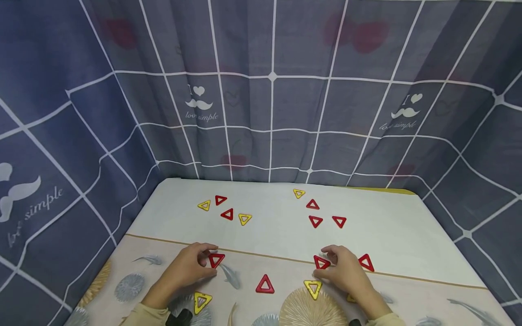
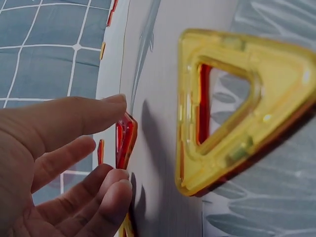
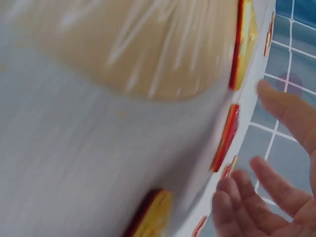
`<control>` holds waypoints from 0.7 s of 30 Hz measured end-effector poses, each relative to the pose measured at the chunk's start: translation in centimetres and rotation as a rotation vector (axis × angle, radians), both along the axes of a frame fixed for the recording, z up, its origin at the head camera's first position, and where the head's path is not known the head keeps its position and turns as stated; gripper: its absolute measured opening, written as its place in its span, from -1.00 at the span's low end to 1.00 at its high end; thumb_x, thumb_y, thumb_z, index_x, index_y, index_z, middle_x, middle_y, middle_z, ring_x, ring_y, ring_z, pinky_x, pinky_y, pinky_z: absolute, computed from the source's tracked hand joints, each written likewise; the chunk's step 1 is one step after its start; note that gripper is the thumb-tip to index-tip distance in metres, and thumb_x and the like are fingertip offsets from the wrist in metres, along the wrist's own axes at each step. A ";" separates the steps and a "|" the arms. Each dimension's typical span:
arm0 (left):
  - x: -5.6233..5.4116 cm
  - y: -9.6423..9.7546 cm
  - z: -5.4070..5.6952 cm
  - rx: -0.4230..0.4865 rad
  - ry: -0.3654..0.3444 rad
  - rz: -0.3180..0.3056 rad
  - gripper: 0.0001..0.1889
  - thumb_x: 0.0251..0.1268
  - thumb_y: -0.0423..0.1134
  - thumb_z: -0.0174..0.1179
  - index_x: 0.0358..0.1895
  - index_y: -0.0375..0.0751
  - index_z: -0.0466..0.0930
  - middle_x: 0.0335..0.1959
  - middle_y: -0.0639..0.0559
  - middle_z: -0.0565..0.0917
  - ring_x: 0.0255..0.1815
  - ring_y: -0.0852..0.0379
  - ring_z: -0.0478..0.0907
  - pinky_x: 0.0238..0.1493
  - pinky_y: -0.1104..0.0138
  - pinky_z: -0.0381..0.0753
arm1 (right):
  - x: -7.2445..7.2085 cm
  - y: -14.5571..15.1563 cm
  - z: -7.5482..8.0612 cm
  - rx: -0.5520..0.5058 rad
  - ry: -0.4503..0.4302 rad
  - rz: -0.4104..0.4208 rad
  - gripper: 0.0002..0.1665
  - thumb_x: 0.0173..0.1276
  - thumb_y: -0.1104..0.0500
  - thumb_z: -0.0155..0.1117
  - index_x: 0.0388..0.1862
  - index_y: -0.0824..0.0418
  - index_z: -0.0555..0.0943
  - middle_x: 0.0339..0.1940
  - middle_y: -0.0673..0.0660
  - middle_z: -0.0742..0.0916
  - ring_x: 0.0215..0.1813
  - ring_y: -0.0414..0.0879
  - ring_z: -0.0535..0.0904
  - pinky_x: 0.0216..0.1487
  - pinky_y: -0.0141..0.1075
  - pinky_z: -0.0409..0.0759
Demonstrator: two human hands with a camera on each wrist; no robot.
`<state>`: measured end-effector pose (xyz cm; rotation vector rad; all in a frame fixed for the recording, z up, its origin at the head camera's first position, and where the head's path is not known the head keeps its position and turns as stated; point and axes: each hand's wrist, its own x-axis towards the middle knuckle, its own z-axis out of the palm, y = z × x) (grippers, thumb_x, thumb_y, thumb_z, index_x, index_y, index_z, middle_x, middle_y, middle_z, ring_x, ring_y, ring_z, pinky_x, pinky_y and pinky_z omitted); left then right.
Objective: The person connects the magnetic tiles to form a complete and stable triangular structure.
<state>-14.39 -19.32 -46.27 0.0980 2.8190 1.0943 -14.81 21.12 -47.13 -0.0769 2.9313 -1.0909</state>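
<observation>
My left hand (image 1: 189,265) pinches a red triangle tile (image 1: 216,260) by its edges. In the left wrist view the thumb lies at one end of that red tile (image 2: 126,138) and the fingertips at the other. A yellow triangle tile (image 2: 219,108) lies close by on the cloth. My right hand (image 1: 344,269) is around another red triangle tile (image 1: 321,262), thumb and fingers spread. The right wrist view shows a gap between that red tile (image 3: 226,138) and the thumb. A yellow triangle tile (image 1: 312,289) sits just in front, and a red triangle tile (image 1: 366,262) is beyond the right hand.
One red triangle tile (image 1: 265,285) lies between the hands. Further back on the white surface (image 1: 273,226) are two loose groups of red and yellow triangles, including a yellow one (image 1: 245,219) and a red one (image 1: 339,221). A checked curtain (image 1: 253,104) encloses the table.
</observation>
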 end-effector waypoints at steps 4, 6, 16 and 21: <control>0.0 0.0 -0.1 0.000 0.001 0.010 -0.43 -0.15 -0.33 0.63 0.08 -0.12 0.71 -0.41 0.03 0.51 -0.42 0.16 0.41 -0.40 0.31 0.41 | 0.1 -0.8 0.4 -0.075 0.020 0.013 -0.23 -0.22 0.00 0.79 0.01 0.22 0.70 -0.20 0.04 0.69 -0.16 -0.09 0.61 -0.09 -0.17 0.59; 0.0 0.1 -0.1 -0.003 0.000 0.018 -0.43 -0.15 -0.33 0.64 0.08 -0.12 0.71 -0.42 0.03 0.51 -0.42 0.16 0.41 -0.41 0.31 0.41 | 0.2 -1.3 0.6 -0.126 0.024 0.038 -0.24 -0.22 0.01 0.79 0.01 0.23 0.70 -0.23 0.03 0.69 -0.20 -0.09 0.59 -0.14 -0.22 0.59; -0.5 0.2 -0.4 -0.027 0.017 0.005 -0.44 -0.17 -0.33 0.64 0.05 -0.19 0.72 -0.43 0.03 0.48 -0.44 0.15 0.39 -0.45 0.31 0.38 | 0.8 -3.2 0.9 -0.253 0.009 0.236 -0.22 -0.14 0.06 0.76 0.09 0.29 0.66 -0.18 0.10 0.69 -0.19 0.04 0.61 -0.15 -0.27 0.61; -0.4 0.1 -0.4 -0.039 0.001 0.010 -0.45 -0.15 -0.32 0.63 0.04 -0.25 0.72 -0.44 0.03 0.48 -0.43 0.15 0.39 -0.45 0.31 0.38 | 1.2 -4.7 0.4 -0.332 -0.032 0.323 -0.25 -0.09 0.12 0.74 0.09 0.34 0.64 -0.18 0.13 0.68 -0.17 0.05 0.63 -0.15 -0.29 0.63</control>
